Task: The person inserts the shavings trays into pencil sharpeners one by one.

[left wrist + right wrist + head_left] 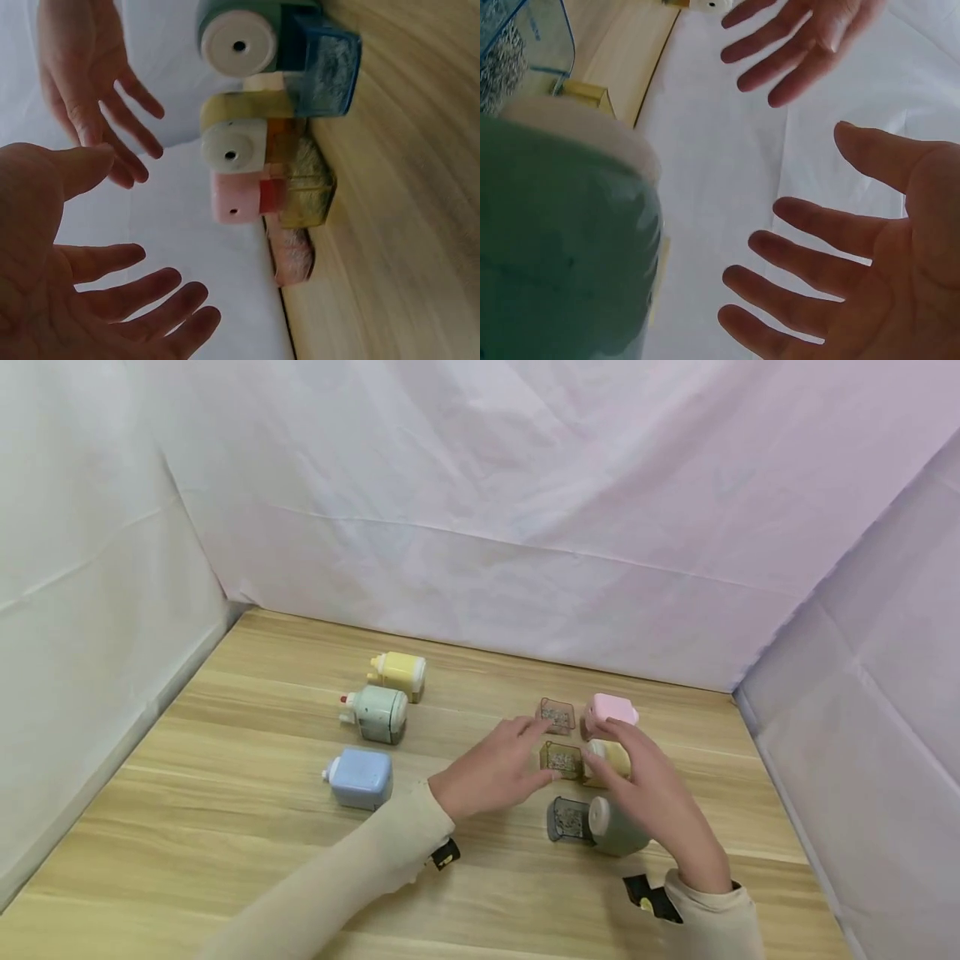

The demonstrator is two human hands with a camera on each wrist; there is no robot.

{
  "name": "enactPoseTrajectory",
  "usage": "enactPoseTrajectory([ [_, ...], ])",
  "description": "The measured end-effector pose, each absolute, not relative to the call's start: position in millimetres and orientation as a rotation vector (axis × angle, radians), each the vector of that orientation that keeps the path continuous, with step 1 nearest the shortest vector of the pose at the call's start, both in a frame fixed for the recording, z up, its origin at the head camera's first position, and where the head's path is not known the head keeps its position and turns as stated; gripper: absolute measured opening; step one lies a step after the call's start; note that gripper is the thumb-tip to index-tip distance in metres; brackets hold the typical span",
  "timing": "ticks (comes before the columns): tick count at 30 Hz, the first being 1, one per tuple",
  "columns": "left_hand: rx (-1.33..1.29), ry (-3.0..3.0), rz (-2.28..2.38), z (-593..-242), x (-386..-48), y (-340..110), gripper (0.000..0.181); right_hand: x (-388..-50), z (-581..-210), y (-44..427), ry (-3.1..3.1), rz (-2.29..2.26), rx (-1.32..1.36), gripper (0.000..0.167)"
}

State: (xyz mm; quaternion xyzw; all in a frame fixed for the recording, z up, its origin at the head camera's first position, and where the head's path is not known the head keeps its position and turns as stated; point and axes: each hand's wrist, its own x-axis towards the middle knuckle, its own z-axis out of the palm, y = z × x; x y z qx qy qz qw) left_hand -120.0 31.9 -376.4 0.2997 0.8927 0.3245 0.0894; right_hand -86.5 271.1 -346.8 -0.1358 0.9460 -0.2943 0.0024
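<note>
Both hands hover over the right part of the table, fingers spread, holding nothing. My left hand (495,770) is beside three see-through shavings drawers: pink (556,717), yellow (561,761) and bluish (568,820), each with shavings inside. Above the matching pencil sharpeners is my right hand (663,789), partly hiding them in the head view. These are a pink sharpener (611,707), a yellow sharpener (247,106) and a dark green sharpener (618,832). Their round pencil holes show in the left wrist view. In the right wrist view the green sharpener (562,240) looms close beside the open right hand (900,247).
On the left side of the wooden table (247,860) lie a yellow sharpener (402,671), a pale green sharpener (381,714) and a blue sharpener (362,775), in a row. White cloth (465,560) walls off the back and both sides.
</note>
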Motion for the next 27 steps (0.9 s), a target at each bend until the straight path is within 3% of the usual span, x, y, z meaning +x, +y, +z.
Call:
enactPoseTrajectory([
  [10, 1.2, 2.697, 0.698, -399.9, -107.6, 57.1, 0.063, -67.5, -346.4, 292.8, 2.987, -0.78, -0.308, 0.056],
  [16, 1.152, 2.638, 0.622, -412.8, -101.8, 67.2, 0.074, -59.5, -351.3, 303.2, 2.995, -0.726, -0.253, 0.056],
  [27, 1.226, 2.758, 0.396, -429.5, -95.3, 79.5, 0.064, -57.4, -358.1, 312.0, 3.032, -0.688, -0.265, 0.055],
])
